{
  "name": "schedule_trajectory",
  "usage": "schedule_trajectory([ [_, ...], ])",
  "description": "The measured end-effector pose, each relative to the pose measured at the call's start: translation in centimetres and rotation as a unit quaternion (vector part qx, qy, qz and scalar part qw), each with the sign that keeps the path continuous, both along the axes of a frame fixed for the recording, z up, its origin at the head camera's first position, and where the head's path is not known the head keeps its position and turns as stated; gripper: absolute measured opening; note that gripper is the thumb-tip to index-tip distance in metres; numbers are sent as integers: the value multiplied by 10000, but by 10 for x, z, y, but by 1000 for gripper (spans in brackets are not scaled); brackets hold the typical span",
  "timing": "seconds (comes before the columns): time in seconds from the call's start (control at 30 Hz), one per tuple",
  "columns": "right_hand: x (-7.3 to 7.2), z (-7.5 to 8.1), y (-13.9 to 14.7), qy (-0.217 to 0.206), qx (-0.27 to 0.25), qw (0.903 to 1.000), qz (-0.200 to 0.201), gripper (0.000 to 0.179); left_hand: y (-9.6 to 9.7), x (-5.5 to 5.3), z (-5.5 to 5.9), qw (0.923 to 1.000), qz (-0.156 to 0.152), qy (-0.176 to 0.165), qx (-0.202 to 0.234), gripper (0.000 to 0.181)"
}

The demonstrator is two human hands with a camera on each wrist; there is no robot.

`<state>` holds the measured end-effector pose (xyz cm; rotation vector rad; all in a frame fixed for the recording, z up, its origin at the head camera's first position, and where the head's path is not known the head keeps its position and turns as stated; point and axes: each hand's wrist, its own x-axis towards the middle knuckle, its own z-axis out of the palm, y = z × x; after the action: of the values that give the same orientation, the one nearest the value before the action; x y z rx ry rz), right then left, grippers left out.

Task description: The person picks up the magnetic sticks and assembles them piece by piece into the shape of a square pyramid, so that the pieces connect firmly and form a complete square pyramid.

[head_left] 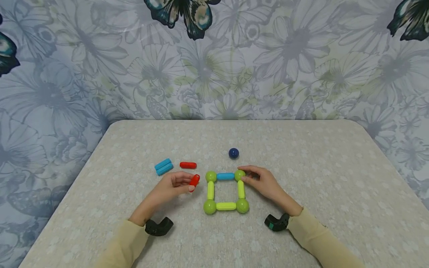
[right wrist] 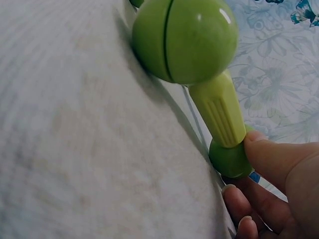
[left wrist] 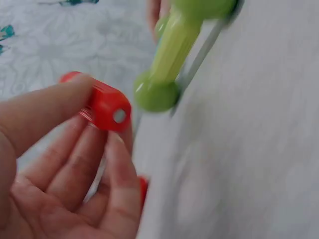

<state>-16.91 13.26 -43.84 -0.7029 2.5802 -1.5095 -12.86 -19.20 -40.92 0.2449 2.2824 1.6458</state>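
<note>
My left hand (head_left: 172, 185) pinches a red rod (head_left: 194, 180) between thumb and fingers, left of a square frame on the table. In the left wrist view a round silvery spot shows on the end of the red rod (left wrist: 110, 107). The frame has a green ball at each corner, three yellow-green rods, one of them the near rod (head_left: 226, 206), and a light-blue rod (head_left: 225, 176) on the far side. Thumb and fingers of my right hand (head_left: 263, 182) hold the far right green ball (head_left: 239, 175). That green ball (right wrist: 229, 158) is partly covered in the right wrist view.
Another red rod (head_left: 188, 165) lies beyond my left hand, beside two light-blue rods (head_left: 164, 167) placed side by side. A dark blue ball (head_left: 234, 153) sits behind the frame. The patterned tablecloth (head_left: 301, 149) reaches back to a flowered wall (head_left: 207, 82).
</note>
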Motion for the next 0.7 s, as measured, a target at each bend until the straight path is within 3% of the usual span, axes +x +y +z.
schedule_trajectory([
  [0.07, 0, 0, 0, -38, -21, 10000, 22, 32, 7, 3, -2, 9987, -122, -248, 423, 43],
  [0.23, -1, 0, 1, -60, -22, 10000, 35, 33, 21, 7, -4, 9923, -425, -320, 1114, 42],
  [0.57, 0, 0, 1, -5, -34, 10000, 24, 33, 34, 11, -12, 9834, -870, -244, 1576, 34],
  [0.7, 0, -1, 1, 6, -26, 10000, -9, 32, 37, 13, -15, 9834, -885, -246, 1567, 34],
])
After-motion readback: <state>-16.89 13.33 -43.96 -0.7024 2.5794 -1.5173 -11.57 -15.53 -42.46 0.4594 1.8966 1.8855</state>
